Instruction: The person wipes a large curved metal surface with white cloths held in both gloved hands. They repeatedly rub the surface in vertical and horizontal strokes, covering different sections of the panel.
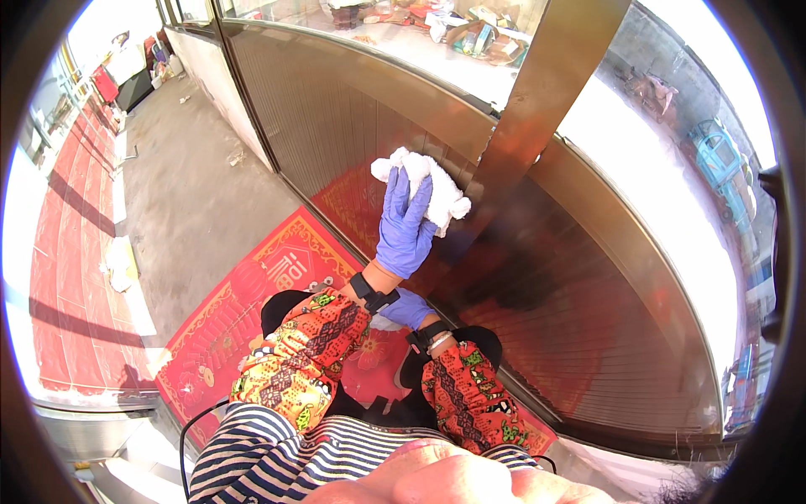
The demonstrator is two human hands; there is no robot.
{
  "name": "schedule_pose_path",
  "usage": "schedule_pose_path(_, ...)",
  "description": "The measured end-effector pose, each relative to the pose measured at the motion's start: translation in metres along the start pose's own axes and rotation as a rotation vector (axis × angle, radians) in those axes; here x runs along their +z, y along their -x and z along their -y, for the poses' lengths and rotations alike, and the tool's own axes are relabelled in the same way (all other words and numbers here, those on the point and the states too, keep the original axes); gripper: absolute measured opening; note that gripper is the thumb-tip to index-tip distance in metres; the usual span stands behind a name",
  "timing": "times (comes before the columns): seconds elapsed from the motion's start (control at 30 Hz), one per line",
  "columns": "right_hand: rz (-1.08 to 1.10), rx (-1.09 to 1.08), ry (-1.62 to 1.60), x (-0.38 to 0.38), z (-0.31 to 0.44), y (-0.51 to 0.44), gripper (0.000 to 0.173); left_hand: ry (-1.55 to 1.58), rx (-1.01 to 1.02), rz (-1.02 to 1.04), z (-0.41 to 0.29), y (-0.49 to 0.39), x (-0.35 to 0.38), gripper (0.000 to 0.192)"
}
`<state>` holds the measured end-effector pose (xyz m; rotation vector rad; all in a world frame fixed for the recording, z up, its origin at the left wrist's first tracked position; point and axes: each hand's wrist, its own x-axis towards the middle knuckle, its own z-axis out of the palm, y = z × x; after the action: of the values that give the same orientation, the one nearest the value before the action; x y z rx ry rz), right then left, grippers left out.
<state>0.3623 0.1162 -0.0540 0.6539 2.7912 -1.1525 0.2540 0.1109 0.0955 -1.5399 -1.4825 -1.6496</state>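
Note:
My left hand [405,233], in a blue-violet glove, presses a bunched white terry cloth [441,189] to the brown ribbed lower panel [352,120] of a metal-framed glass door or partition. Its fingers lie spread over the cloth. Lower down, partly behind the left wrist, is my right hand [409,309] in a matching glove. Its fingers are mostly hidden, and a bit of whitish material [385,323] shows beside them; whether it is held cannot be told. Both wrists carry black straps above patterned orange-red sleeve covers.
Under me lies a red floor mat [220,321] with gold decoration, along the panel's bottom edge. A brown metal upright [535,94] stands at the right of the cloth. Concrete floor [182,170] runs off left, beside red tiling [75,252]. Behind the glass are cardboard scraps [488,41].

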Motion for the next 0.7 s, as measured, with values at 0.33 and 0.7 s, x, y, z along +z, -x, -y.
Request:
schedule_pose_path(0.33,-0.069,-0.167,-0.223,0.006,-0.009,-0.002,0.047,0.123,0.095,0.095,-0.02,0.006,-0.006,0.061)
schedule_pose_path(0.7,-0.196,-0.274,-0.076,0.008,-0.014,-0.007,0.06,0.023,0.135,0.214,-0.007,0.046,-0.005,0.068)
